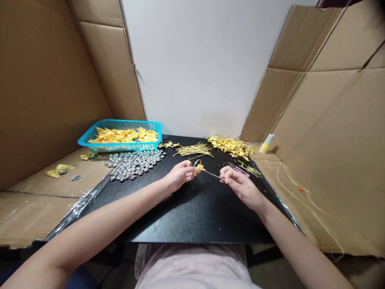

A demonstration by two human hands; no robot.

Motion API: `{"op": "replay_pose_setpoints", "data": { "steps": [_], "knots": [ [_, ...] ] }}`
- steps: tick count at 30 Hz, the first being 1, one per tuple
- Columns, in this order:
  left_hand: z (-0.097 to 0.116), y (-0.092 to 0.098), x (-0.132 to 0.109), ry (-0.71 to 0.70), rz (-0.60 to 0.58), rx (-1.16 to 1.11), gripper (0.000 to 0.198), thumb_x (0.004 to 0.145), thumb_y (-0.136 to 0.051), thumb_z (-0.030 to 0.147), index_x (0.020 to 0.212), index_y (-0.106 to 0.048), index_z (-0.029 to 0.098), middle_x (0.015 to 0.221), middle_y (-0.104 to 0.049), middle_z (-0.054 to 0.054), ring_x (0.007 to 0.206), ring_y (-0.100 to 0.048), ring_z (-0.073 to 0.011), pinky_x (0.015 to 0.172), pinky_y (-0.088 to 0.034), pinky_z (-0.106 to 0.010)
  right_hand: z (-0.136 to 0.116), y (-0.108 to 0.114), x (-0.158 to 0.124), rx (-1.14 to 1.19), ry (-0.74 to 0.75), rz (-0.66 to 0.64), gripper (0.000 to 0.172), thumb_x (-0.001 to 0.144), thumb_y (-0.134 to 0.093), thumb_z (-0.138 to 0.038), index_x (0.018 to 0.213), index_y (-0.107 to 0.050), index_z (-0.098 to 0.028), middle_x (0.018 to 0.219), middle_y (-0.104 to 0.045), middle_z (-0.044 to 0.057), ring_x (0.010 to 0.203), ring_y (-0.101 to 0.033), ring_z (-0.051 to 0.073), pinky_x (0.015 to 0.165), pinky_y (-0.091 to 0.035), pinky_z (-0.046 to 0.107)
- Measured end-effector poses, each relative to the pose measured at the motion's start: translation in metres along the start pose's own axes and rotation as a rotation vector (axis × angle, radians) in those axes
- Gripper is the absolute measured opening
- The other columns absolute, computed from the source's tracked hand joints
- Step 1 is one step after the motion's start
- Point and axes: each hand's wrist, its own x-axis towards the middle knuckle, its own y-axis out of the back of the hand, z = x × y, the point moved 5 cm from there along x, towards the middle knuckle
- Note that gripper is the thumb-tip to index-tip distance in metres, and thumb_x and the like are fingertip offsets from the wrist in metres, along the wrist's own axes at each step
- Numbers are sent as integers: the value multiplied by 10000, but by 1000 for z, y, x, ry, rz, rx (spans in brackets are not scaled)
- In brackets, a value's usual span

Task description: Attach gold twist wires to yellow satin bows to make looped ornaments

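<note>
While a turquoise, lattice-sided plastic basket [129,147] is holding heaped glossy yellow ribbon pieces [120,135] at the left, rounded, shiny silvery beads [132,163] are lying just before it on the speckled black tabletop [186,216]. Near thin, straight gold strips [195,149], the left hand [183,175] is pinching a small looped yellow ribbon [201,167]; the right hand [240,185] is gripping the taut, slender strand [212,174] running from it, beside a pink-handled tool [241,171], and a pale cone spool [266,143] is standing farthest right
</note>
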Motion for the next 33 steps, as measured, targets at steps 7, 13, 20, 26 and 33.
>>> {"op": "replay_pose_setpoints", "data": {
  "steps": [7,13,20,26,33],
  "knots": [
    [4,-7,-4,-37,-94,-80,343,537,-838,135,694,-535,170,636,-667,20,652,-646,-101,574,-443,-164,-8,5,1,162,13,180,347,832,-554,-563,741,-452,-244,735,-496,21,819,-544,208,861,-474,401],
    [7,-9,-8,-61,-133,-128,281,537,-833,114,770,-682,158,700,-684,-10,645,-633,-109,584,-470,-195,-3,9,5,284,-28,283,323,806,-611,-508,745,-449,-236,643,-373,-30,586,-387,137,620,-431,310],
    [9,-19,-19,-47,-238,-126,325,545,-866,153,837,-724,154,774,-689,-6,655,-603,-88,659,-465,-216,8,6,6,419,-161,247,301,772,-694,-426,738,-495,-202,615,-415,-49,589,-411,107,656,-407,283],
    [19,-21,-22,-154,-292,-65,273,592,-870,230,811,-724,159,851,-702,-13,859,-652,-150,847,-482,-272,14,1,6,511,-201,214,289,771,-716,-388,722,-510,-190,601,-435,-57,586,-451,97,685,-408,281],
    [18,-19,-20,-91,-253,-57,234,642,-831,185,816,-681,138,813,-712,-24,782,-716,-171,658,-537,-214,2,-6,3,662,-151,30,241,808,-684,-331,722,-520,-178,588,-412,-62,554,-431,87,657,-402,276]
  ]
}}
